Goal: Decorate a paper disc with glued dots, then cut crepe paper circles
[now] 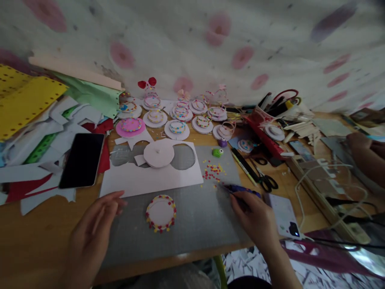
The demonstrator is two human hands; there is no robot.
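Note:
On the grey cutting mat (198, 224) lies a round white paper disc (161, 213), its rim ringed with small red and yellow paper pieces. My left hand (96, 224) hovers left of it, fingers loosely bent and apart, holding nothing. My right hand (255, 214) is closed around a slim dark blue tool (243, 190); its exact kind is unclear. The tool's tip is close to scattered red and yellow pieces (213, 171). Behind the disc, a white sheet (144, 182) with round cut-outs bears a stacked white circle piece (158, 153).
Several decorated paper discs (177, 127) stand along the wall. Paper scraps and a black tablet (82, 160) lie left. To the right are scissors (267, 180), a phone (284, 214), a power strip (327, 196) with cables, and another person's hand (361, 148).

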